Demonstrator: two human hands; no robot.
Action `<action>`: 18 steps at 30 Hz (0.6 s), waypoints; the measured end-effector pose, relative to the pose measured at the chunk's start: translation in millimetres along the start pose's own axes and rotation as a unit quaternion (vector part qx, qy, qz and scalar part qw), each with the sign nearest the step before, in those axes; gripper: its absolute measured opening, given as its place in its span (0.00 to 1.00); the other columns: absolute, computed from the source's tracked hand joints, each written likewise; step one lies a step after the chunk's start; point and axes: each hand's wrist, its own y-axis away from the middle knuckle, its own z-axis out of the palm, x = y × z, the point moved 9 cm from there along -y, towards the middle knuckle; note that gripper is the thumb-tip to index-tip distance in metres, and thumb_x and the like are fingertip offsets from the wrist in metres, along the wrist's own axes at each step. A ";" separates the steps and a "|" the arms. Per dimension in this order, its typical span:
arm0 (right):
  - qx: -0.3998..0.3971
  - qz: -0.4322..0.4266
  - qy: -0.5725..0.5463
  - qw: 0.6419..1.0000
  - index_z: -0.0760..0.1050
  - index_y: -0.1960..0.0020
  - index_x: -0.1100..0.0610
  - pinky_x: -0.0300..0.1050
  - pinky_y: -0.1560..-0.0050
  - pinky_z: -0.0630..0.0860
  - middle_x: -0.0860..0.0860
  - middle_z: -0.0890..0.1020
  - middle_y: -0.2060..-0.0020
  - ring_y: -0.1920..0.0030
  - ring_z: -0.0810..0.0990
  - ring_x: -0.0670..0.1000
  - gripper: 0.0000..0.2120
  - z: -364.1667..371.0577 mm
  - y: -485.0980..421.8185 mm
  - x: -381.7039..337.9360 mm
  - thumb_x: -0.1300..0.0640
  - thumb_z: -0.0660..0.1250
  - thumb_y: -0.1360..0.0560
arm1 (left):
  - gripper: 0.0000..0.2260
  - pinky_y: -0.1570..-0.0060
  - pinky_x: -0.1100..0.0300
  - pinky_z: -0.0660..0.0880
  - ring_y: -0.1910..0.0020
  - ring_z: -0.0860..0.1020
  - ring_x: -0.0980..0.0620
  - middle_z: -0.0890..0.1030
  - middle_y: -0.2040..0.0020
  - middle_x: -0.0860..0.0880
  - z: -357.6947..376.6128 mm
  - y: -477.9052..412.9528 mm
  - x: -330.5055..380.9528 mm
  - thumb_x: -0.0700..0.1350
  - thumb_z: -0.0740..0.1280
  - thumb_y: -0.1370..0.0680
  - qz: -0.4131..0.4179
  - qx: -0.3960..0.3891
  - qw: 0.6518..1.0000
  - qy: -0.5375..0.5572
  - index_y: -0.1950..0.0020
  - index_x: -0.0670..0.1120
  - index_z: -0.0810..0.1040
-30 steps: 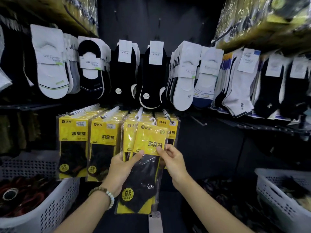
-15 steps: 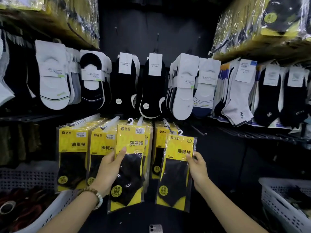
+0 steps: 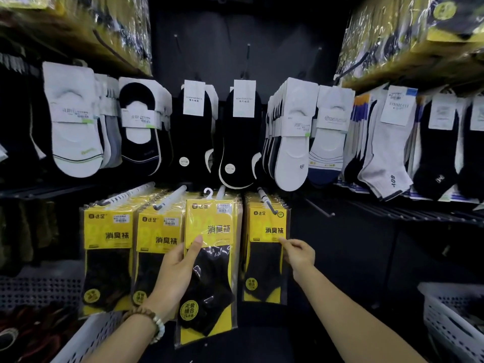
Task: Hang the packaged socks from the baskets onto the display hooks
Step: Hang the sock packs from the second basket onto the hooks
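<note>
Dark sock wall [image 3: 209,35], mid-hanging.
Left hand [image 3: 178,271] gripped a loose packet [image 3: 214,263], thumb across it, under a hook [image 3: 222,192]; right hand [image 3: 300,256] pinched a hung packet [image 3: 263,258]. Next probably: thread hanger [image 3: 208,191] onto hook.

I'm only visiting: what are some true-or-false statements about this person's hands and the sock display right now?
1. The left hand holds a yellow sock pack. True.
2. The right hand grips a white sock. False: it pinches the hanging pack on the rightmost hook.
3. A beaded bracelet sits on the left wrist. True.
4. The row above holds only red socks. False: white socks and black socks hang there.
</note>
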 end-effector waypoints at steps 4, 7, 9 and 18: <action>0.044 0.011 -0.002 0.999 0.77 0.53 0.60 0.52 0.45 0.78 0.58 0.81 0.51 0.49 0.80 0.57 0.07 -17.4 9.0 8.8 0.59 0.73 0.28 | 0.07 0.61 0.70 0.64 0.65 0.75 0.70 0.79 0.65 0.62 2.0 2.2 -1.7 0.59 0.62 0.25 0.002 0.006 1.000 0.012 0.57 0.57 0.75; -0.022 -0.016 -0.018 0.999 0.77 0.48 0.62 0.46 0.51 0.79 0.55 0.81 0.57 0.55 0.80 0.53 0.09 -12.5 29.7 0.5 0.58 0.70 0.25 | 0.10 0.64 0.69 0.65 0.67 0.70 0.65 0.72 0.63 0.59 5.5 6.4 -3.2 0.61 0.62 0.27 -0.006 -0.002 1.000 0.020 0.58 0.57 0.75; -0.090 -0.039 -0.027 0.995 0.77 0.47 0.61 0.41 0.56 0.79 0.53 0.81 0.58 0.58 0.79 0.49 0.09 -2.7 53.4 -10.9 0.56 0.67 0.23 | 0.10 0.63 0.70 0.65 0.65 0.70 0.64 0.73 0.62 0.60 11.8 10.3 -4.4 0.61 0.61 0.27 -0.014 -0.013 1.000 0.024 0.58 0.56 0.75; -0.264 -0.096 -0.049 0.958 0.78 0.46 0.57 0.41 0.54 0.80 0.52 0.85 0.53 0.54 0.85 0.49 0.10 18.4 133.3 -42.1 0.52 0.64 0.22 | 0.09 0.64 0.73 0.72 0.60 0.78 0.61 0.81 0.56 0.56 78.9 35.2 -0.1 0.55 0.62 0.22 -0.040 -0.077 0.996 0.036 0.50 0.55 0.79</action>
